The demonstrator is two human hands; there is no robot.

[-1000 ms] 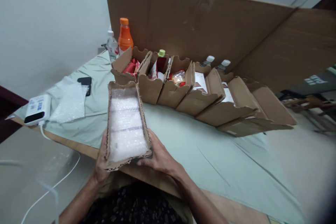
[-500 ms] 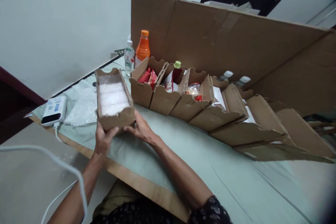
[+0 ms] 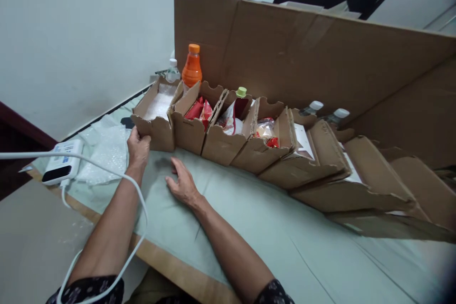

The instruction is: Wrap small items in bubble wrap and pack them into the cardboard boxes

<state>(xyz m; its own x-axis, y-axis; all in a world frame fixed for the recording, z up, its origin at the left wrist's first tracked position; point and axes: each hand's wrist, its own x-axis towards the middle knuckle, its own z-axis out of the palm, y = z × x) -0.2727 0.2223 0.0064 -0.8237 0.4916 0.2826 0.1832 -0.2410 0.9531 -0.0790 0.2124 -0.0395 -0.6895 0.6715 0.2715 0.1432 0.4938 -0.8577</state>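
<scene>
At the left end of a row stands a cardboard box (image 3: 156, 131) holding white bubble-wrapped material (image 3: 159, 105). My left hand (image 3: 138, 151) is closed at this box's front left corner, its fingers partly hidden. Just in front of the row, my right hand (image 3: 183, 184) is over the cloth with fingers apart and nothing in them. Touching the box on its right is another cardboard box (image 3: 188, 133) with red packets (image 3: 200, 110) inside. A flat piece of bubble wrap (image 3: 107, 147) lies on the cloth left of my left hand.
More cardboard boxes (image 3: 223, 145) continue to the right, with packets and white cards inside. An orange bottle (image 3: 192, 69) and clear bottles (image 3: 173, 72) stand behind. A tall cardboard panel (image 3: 285, 47) backs the row. A white power bank (image 3: 62, 161) trails a cable (image 3: 124, 176) across my left arm.
The box with bubble-wrapped contents has moved away from me and right, against the row. My right hand has let go of it; my left hand stays at its corner.
</scene>
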